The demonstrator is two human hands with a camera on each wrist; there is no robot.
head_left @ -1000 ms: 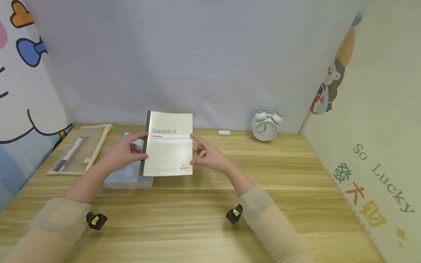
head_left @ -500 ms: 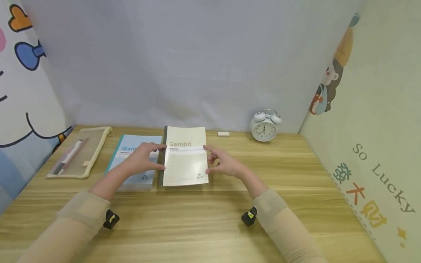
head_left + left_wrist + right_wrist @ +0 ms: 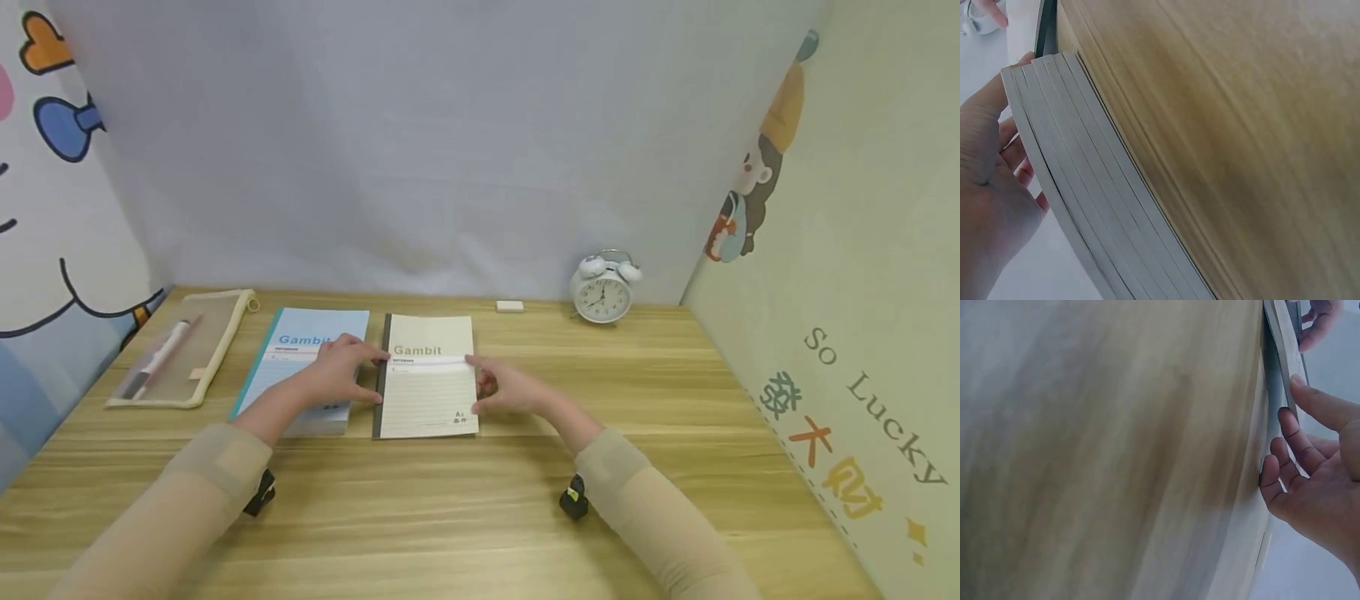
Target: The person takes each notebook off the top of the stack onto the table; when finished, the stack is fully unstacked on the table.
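A cream notebook with a dark spine and "Gambit" on its cover lies low over the table, to the right of a thick light-blue stack of notebooks. My left hand holds the cream notebook's spine edge, its wrist passing over the blue stack. At the opposite edge, my right hand pinches the notebook, thumb on top and fingertips under the edge in the right wrist view. The left wrist view has the layered page edges of the stack beside my left hand.
On the wooden table, a mesh zip pouch with pens inside lies at the left. A white eraser and a white twin-bell alarm clock stand along the back, near the grey backdrop.
Both hands have carried the cream notebook rightward from over the blue stack, then down toward the table and slightly nearer. The blue stack's cover has come into view.
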